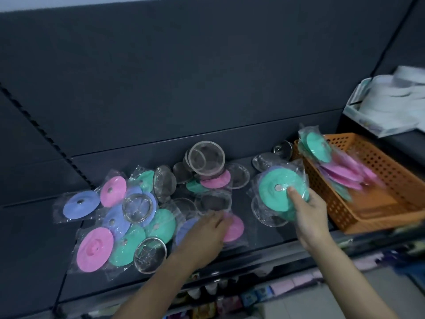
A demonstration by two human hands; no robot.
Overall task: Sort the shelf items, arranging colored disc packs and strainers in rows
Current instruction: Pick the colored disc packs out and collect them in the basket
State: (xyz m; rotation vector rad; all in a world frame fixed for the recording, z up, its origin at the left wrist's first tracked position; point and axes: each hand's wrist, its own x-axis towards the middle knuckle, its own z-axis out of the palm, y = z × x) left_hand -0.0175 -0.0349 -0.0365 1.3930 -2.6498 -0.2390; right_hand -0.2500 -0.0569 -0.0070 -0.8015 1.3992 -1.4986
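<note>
The dark shelf (34, 245) carries everything. At its right end sits an orange basket (340, 203), with green and pink disc packs (340, 169) leaning upright inside it. On the left of the shelf lies a loose heap of disc packs (119, 226), blue, pink and green, overlapping, with mesh strainers (149, 254) scattered among them. More strainers are stacked at the far middle. The right hand (308, 215) holds a green disc pack (273, 196) just left of the basket, its grip pinching the pack with the thumb on its face. The left hand (207, 231) rests released, fingers on a pink disc pack (234, 226) at the near middle.
</note>
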